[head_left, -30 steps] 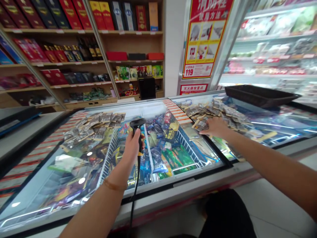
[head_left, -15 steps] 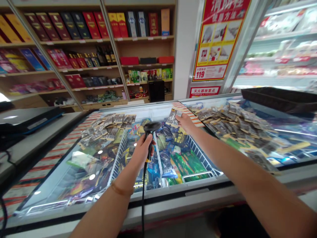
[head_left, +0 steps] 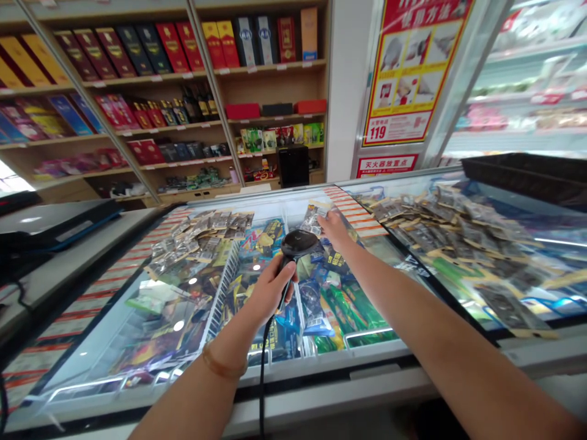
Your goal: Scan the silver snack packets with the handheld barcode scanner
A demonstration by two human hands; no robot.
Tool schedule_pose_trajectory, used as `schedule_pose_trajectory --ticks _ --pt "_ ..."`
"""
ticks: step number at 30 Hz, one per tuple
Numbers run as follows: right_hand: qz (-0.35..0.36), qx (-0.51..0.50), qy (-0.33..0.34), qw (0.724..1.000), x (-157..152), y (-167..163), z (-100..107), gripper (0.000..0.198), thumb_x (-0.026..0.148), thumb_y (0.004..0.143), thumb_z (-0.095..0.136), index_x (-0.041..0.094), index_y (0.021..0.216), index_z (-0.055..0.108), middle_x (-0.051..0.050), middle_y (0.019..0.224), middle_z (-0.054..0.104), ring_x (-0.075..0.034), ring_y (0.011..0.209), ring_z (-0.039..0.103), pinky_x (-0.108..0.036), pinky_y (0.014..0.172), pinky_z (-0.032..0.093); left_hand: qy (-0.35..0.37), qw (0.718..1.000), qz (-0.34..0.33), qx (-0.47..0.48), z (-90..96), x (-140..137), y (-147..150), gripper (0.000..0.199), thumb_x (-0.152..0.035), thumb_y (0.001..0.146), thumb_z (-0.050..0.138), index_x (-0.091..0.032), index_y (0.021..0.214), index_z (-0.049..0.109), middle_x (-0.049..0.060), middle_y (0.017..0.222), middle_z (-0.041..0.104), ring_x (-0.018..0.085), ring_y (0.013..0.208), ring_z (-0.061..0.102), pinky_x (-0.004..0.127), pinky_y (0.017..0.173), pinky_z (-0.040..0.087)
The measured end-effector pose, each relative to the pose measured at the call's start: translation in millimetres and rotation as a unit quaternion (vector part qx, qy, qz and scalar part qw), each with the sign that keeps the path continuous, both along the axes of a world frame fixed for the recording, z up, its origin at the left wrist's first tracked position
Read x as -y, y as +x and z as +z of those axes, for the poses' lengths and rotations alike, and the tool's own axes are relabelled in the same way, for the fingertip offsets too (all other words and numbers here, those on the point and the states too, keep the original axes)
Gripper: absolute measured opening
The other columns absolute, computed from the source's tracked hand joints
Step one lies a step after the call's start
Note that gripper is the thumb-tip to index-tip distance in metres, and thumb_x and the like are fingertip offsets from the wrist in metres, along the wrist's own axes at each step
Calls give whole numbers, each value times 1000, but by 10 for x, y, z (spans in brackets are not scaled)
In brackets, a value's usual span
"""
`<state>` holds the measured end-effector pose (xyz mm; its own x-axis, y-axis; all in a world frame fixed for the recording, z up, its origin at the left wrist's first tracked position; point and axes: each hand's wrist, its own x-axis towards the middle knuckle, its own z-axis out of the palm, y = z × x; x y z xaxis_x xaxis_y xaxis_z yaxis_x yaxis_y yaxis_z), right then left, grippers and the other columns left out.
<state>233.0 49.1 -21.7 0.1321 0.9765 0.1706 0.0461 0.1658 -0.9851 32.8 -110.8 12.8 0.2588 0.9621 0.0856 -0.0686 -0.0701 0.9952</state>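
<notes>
My left hand [head_left: 274, 286] is wrapped round the handle of a black barcode scanner [head_left: 299, 243], whose cable hangs down past the freezer's front edge. The scanner's head points toward my right hand [head_left: 334, 228]. That hand pinches the right side of a small clear snack packet [head_left: 313, 217] with dark contents, held above the freezer's glass top [head_left: 270, 201]. Similar packets lie on the glass in a left pile [head_left: 202, 235] and a larger right pile [head_left: 440, 232].
Under the glass, wire baskets [head_left: 223, 287] hold colourful frozen packs. A black tray [head_left: 527, 180] rests at the right rear. At the left is a counter [head_left: 92, 256] with a dark device [head_left: 59, 223]. Shelves of boxed goods [head_left: 270, 73] stand behind.
My left hand has brought the scanner right and closer to the packet, and its head has turned toward it. My right hand still holds the packet, a little further left. The view has shifted slightly.
</notes>
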Motion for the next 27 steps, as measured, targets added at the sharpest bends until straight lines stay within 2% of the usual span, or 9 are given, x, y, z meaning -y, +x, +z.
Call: schedule_pose_trajectory --ticks 9,17,20,24,27 --pt "-15 -14 5 1000 14 -27 1 20 35 88 61 22 103 61 -2 86 73 -20 83 71 -31 71 60 -6 1000 -10 -1 -70 -4 24 49 -64 74 71 -20 86 52 -4 70 58 6 40 47 22 38 36" --pt "-25 5 8 1000 0 -13 2 31 41 86 66 22 110 63 -2 84 72 -22 84 71 -32 72 60 -11 1000 -11 12 -146 -59 6 51 -66 73 71 -20 85 52 -4 69 58 6 38 45 22 36 33" --pt "-39 34 5 999 26 -16 19 31 40 89 64 22 114 61 -3 83 72 -21 75 71 -31 67 59 -20 1000 -7 5 -108 -36 26 51 -65 72 72 -20 84 52 -3 69 58 6 39 46 22 37 35" --pt "-61 100 -11 993 63 -34 34 28 35 95 56 19 118 56 -3 79 71 -16 49 63 -27 50 52 -30 998 57 7 -12 -22 50 55 -69 68 72 -21 82 51 -3 69 59 7 38 46 22 37 35" --pt "-58 118 -28 991 50 -57 60 27 31 95 56 18 118 54 -5 83 72 -15 42 60 -27 45 48 -54 988 142 32 122 -56 -43 56 -70 67 72 -21 81 51 -3 68 60 8 37 47 23 35 35"
